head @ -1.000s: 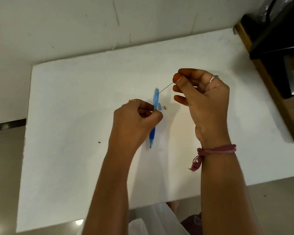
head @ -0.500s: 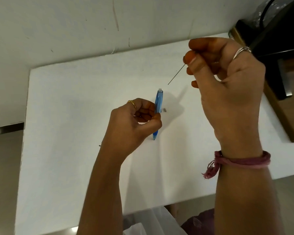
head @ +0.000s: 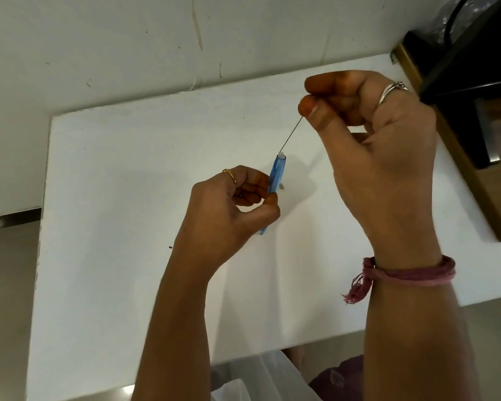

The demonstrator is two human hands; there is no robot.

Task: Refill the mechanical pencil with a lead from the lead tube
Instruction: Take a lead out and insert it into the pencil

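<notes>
Above the middle of the white desk [head: 122, 175] the left hand [head: 229, 215] grips the upright blue pencil [head: 275, 180] while the right hand [head: 370, 146] pinches a lead [head: 291, 134] at its open top, so insertion and capping seem left

A white table [head: 128, 198] is filling the middle of the frame, butting against a scuffed off-white wall [head: 128, 39] (brownish streaks upper centre). Dark wooden furniture [head: 460, 76] is standing upper right; glossy grey floor [head: 6, 285] is showing at left.
</notes>
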